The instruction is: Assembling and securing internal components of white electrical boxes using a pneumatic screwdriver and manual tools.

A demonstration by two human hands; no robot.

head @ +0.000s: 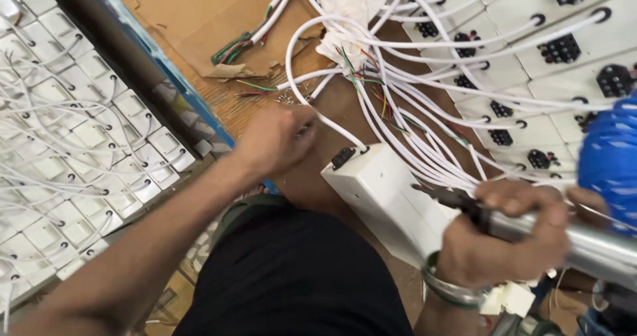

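Looking down from the head view, the left hand (279, 140) reaches forward over the brown wooden desk (219, 103), its fingers bunched together over a small scatter of loose metal screws (286, 98) lying on the desk just beyond the knuckles. Whether a screw is pinched between the fingertips cannot be told; the hand is blurred.

The right hand (507, 233) is clamped around the silver cylindrical body of a powered screwdriver (584, 246), whose dark tip (441, 196) points left and slightly up toward the white rectangular plastic switch box (385, 193). The box lies between the two hands, its long axis running from upper left to lower right, with a small black terminal block (343, 157) at its upper-left end. A white round cable (312, 70) loops from that end back into the bundle of white cables (411, 110) fanning across the desk.

The tool tip sits just at the right flank of the box; the right hand is therefore the nearer one to it, while the left hand is just beside the box's upper-left corner. A blue ribbed plastic object (610, 157) stands at the right edge. Rows of similar white boxes (86, 143) fill the left side, and more (564, 50) lie at upper right.
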